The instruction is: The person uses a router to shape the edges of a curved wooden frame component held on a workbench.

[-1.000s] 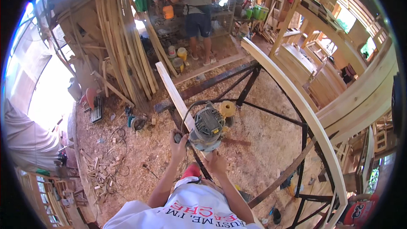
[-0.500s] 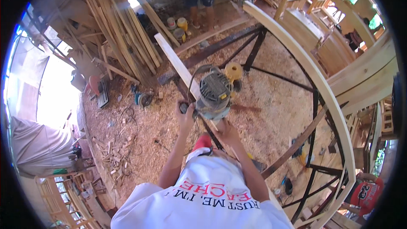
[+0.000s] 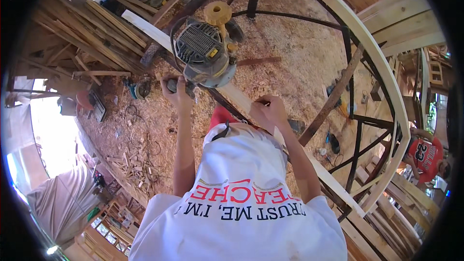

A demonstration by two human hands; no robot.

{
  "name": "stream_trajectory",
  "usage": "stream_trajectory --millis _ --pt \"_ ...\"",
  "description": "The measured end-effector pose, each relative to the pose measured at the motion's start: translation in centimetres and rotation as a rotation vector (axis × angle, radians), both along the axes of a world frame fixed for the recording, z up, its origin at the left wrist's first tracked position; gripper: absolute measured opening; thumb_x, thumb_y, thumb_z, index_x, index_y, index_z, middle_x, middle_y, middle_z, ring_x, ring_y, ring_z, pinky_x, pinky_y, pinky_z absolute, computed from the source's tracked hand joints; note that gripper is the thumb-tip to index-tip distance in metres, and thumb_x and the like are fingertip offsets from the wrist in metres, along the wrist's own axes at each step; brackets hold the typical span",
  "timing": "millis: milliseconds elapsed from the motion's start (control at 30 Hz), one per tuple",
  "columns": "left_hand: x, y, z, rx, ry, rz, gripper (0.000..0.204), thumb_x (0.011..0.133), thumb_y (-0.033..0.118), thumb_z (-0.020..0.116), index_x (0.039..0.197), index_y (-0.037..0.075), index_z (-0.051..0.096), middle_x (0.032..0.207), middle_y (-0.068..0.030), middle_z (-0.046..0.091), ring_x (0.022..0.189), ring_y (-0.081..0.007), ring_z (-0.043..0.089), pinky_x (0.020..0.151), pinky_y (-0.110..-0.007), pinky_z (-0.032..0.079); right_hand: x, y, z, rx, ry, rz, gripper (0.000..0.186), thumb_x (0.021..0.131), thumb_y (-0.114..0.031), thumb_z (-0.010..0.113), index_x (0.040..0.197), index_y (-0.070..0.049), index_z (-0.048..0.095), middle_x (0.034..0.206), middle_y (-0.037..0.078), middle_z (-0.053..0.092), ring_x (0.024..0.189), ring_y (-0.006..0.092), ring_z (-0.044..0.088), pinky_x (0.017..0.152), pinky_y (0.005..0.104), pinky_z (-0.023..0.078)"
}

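A router (image 3: 200, 50) with a dusty dark motor housing and a yellow knob on top stands on a long pale wooden strip (image 3: 237, 97). My left hand (image 3: 178, 94) is closed around the dark side handle of the router. On the near side of the router, my right hand (image 3: 269, 112) grips the strip by its edge, fingers bent over it. The strip runs from the far left down past my right side and lies over a dark metal frame (image 3: 227, 104). The router's cutter is hidden beneath its base.
A curved wooden rail (image 3: 372, 50) on dark metal supports arcs around the right. Stacked boards (image 3: 92, 29) lean at far left. A blue-green power tool (image 3: 137, 88) and wood offcuts (image 3: 133, 166) lie on the shaving-covered floor. A person in a red shirt (image 3: 425, 159) is at far right.
My right hand has slid along the strip toward me, away from the router's base. The router and my left hand now appear farther left, as the whole view has shifted.
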State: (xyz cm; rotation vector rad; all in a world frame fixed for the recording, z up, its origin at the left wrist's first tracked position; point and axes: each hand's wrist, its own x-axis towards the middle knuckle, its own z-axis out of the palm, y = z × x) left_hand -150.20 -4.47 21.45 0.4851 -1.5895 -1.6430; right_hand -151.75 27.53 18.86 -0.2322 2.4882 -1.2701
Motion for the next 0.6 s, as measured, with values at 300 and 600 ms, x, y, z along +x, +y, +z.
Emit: stream_trajectory --millis 300,600 --pt "-0.1 -0.5 -0.7 0.046 -0.009 0.012 0.02 0.087 0.009 0.07 0.099 0.003 0.055 0.083 -0.0016 0.054 0.072 -0.0101 0.051 0.066 -0.027 0.044 -3.6 -5.6 -0.5 -0.079 -0.082 -0.001 0.026 0.08 -0.028 0.078 0.086 -0.003 0.078 0.076 0.017 0.072 0.067 0.0279 0.07 0.066 0.0393 0.053" --pt "0.5 -0.1 0.0 0.059 0.021 -0.023 0.021 0.089 0.007 0.067 0.104 0.002 0.053 0.084 -0.0038 0.056 0.073 -0.0112 0.054 0.068 -0.028 0.046 -3.4 -6.5 -0.6 -0.127 -0.04 -0.006 0.026 0.081 -0.026 0.077 0.087 0.0 0.078 0.074 0.017 0.073 0.061 0.0236 0.067 0.063 0.0376 0.053"
